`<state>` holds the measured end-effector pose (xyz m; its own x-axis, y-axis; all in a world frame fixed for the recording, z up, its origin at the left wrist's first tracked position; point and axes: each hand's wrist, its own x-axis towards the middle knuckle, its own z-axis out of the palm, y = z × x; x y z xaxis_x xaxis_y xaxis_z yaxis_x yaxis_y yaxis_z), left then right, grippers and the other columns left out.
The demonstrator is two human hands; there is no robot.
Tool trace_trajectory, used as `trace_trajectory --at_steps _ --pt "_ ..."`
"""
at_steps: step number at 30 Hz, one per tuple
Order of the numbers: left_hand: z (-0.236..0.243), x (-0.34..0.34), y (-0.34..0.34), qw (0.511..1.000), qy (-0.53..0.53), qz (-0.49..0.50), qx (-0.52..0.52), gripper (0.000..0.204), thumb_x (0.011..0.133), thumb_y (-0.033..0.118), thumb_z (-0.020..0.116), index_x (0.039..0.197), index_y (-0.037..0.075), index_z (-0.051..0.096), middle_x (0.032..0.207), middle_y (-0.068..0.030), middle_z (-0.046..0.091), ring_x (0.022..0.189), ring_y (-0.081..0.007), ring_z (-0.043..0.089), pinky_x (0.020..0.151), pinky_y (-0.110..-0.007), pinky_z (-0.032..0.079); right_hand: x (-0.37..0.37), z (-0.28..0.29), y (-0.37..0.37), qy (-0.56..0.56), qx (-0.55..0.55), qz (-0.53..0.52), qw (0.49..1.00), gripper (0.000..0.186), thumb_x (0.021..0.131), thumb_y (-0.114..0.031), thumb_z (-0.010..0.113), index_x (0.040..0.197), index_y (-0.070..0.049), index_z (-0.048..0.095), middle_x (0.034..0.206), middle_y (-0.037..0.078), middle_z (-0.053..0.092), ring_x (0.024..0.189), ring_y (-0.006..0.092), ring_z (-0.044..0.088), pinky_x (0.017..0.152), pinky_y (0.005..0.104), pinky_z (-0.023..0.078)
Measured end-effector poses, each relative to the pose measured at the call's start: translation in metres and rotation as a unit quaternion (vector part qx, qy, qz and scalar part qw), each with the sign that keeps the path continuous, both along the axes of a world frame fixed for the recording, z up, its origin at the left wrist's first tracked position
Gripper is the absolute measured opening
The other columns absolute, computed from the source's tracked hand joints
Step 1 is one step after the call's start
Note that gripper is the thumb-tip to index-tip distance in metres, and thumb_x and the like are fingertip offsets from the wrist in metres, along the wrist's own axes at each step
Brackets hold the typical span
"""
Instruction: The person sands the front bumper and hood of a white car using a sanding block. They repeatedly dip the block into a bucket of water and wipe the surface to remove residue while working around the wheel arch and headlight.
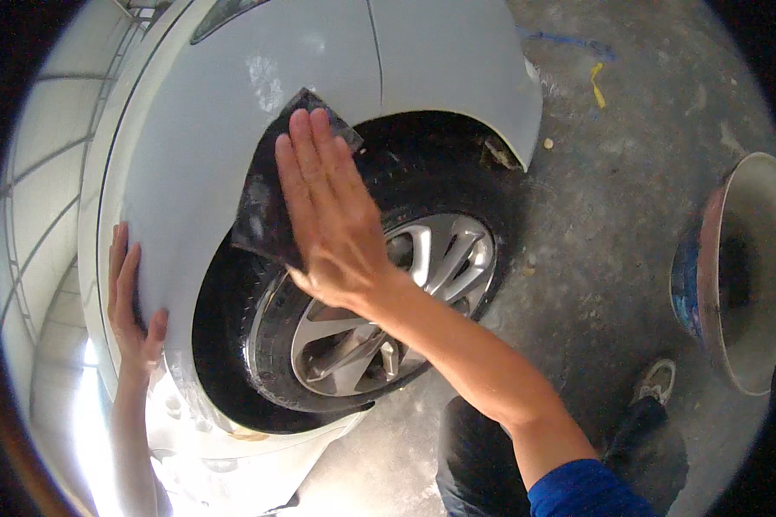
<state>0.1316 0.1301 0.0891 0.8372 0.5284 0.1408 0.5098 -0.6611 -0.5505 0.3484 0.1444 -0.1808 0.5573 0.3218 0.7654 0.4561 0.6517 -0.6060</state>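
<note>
My right hand (341, 237) lies over a dark sheet of sandpaper (263, 194), holding it against the pale grey front fender (177, 172) of a car, just above the wheel arch. Its fingers are stretched along the sheet, and the thumb is by the sheet's lower edge. A whitish, smeared patch (265, 82) shows on the panel beyond the fingertips. On the far left, my left hand (132, 297) rests on the car body with its fingers extended and thumb apart, holding nothing. The palm of that hand is hidden.
Below the arch is a black tyre with a silver spoked wheel (440, 267). A round bucket-like container (724, 276) stands on the grey concrete floor (595, 215) at right. A yellow scrap (597, 86) lies farther off. My shoe (657, 382) is at lower right.
</note>
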Motion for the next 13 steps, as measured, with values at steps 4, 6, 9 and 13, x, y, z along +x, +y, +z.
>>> trace_trajectory --at_steps 4,6,9,13 --pt "0.007 -0.002 -0.004 1.0 0.007 0.001 0.001 0.082 0.092 0.068 0.053 0.158 0.02 0.046 0.168 -0.0139 0.035 0.156 -0.0387 0.031 0.123 -0.064 0.027 0.033 -0.038 0.007 0.006 -0.07 -0.048 0.996 0.082 0.105 -0.049 0.047 0.16 0.009 0.028 0.167 0.03 0.026 0.157 0.0428 0.023 0.127 0.056 0.019" --pt "0.005 -0.002 -0.005 1.0 0.005 0.006 0.003 0.081 0.092 0.068 0.053 0.158 0.02 0.047 0.168 -0.0138 0.035 0.156 -0.0386 0.03 0.123 -0.063 0.026 0.024 -0.026 0.0 0.043 -0.084 -0.037 0.995 0.081 0.104 -0.047 0.05 0.159 0.009 0.029 0.166 0.031 0.027 0.157 0.0458 0.023 0.127 0.0568 0.019" --pt "0.003 -0.002 -0.002 1.0 -0.004 0.005 -0.002 0.08 0.093 0.066 0.053 0.158 0.02 0.047 0.168 -0.0139 0.035 0.156 -0.0386 0.029 0.123 -0.063 0.025 -0.006 0.003 -0.01 -0.059 -0.047 -0.002 0.997 0.081 0.099 -0.039 0.059 0.158 0.009 0.032 0.164 0.031 0.031 0.157 0.0469 0.021 0.128 0.0544 0.016" --pt "0.004 -0.004 0.0 1.0 -0.009 -0.007 -0.021 0.079 0.094 0.066 0.052 0.159 0.022 0.045 0.169 -0.0167 0.032 0.157 -0.0385 0.028 0.125 -0.064 0.019 0.023 -0.026 -0.001 -0.046 -0.075 -0.029 0.996 0.085 0.095 -0.038 0.065 0.159 0.007 0.032 0.165 0.027 0.033 0.157 0.0463 0.021 0.129 0.0527 0.014"
